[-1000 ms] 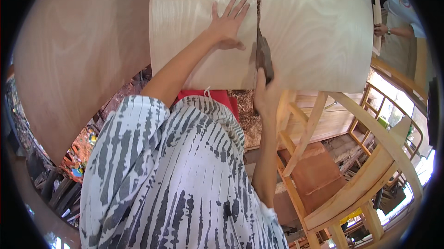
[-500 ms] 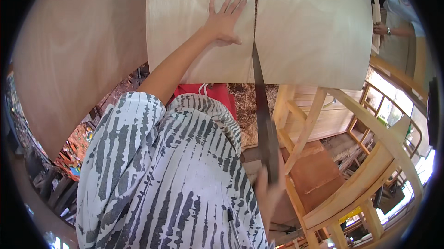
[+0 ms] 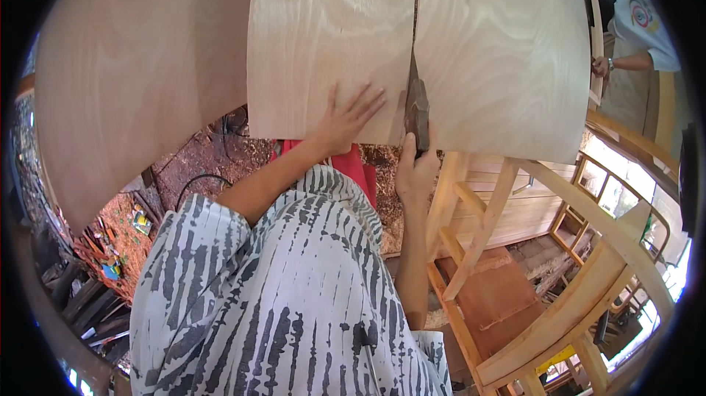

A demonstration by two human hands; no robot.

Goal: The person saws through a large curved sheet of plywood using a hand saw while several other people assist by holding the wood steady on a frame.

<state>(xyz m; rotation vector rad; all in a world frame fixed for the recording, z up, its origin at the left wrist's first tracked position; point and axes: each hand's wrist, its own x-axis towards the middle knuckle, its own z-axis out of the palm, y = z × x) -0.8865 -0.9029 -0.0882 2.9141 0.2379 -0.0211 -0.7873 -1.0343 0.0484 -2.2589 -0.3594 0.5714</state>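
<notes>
A pale plywood sheet lies in front of me, split by a long straight cut running away from me. My left hand rests flat with fingers spread on the part left of the cut, close to the near edge. My right hand grips the handle of a handsaw at the near edge. The saw's blade sits in the cut, and most of it is hidden, with only a dark strip showing ahead of the handle.
Another large plywood sheet stands at the left. A wooden chair frame is at the lower right. Sawdust and scraps litter the floor on the left. At the far right, another person's hand touches a wooden frame.
My right hand has pushed the saw forward, from low beside my body up to the sheet's near edge. My left hand now appears nearer to me on the sheet.
</notes>
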